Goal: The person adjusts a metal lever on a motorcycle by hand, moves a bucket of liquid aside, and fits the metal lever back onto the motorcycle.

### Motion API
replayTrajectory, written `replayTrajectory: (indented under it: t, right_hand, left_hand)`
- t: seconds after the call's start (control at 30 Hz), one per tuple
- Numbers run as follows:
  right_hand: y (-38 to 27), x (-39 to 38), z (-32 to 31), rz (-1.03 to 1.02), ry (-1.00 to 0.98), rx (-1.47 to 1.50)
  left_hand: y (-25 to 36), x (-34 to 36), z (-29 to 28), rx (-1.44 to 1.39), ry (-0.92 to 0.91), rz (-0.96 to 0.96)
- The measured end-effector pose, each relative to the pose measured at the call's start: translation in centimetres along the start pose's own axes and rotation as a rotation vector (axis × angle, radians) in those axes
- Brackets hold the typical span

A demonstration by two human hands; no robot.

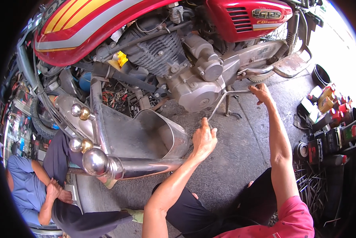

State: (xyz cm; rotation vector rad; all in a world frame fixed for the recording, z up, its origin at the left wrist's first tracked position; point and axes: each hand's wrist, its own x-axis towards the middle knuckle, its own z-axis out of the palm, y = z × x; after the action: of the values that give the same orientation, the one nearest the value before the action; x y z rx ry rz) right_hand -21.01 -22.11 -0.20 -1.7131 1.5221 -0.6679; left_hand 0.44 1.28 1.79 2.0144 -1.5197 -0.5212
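Note:
A red motorcycle stands over me, its grey engine case in the middle of the view. My left hand is closed on the lower end of a bent metal bar below the engine; something coiled, perhaps a spring, shows at that hand. My right hand is closed around the bar's other end, just below the footrest. A chromed steel guard with round metal knobs lies left of my left hand. A thin stand leg reaches the floor behind the bar.
A seated person in a blue shirt is at the lower left, hands together. Several containers, a black bucket and a pile of metal tools line the right. A wheel stands behind at the left, on the concrete floor.

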Motion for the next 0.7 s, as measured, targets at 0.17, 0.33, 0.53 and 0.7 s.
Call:
replayTrajectory:
  t: [0.17, 0.33, 0.53, 0.7]
  right_hand:
    - [0.08, 0.15, 0.21, 0.006, 0.012, 0.001]
    - [-0.07, 0.05, 0.24, 0.006, 0.006, 0.004]
    - [-0.16, 0.07, 0.03, 0.019, 0.002, -0.030]
    - [-0.09, 0.00, 0.08, 0.012, 0.010, -0.019]
  left_hand:
    - [-0.25, -0.02, 0.18, 0.009, 0.032, 0.061]
    - [-0.11, -0.05, -0.09, 0.000, -0.014, 0.010]
    - [-0.33, 0.09, 0.20, 0.006, 0.005, 0.047]
    - [-0.40, 0.05, 0.27, 0.002, -0.003, 0.027]
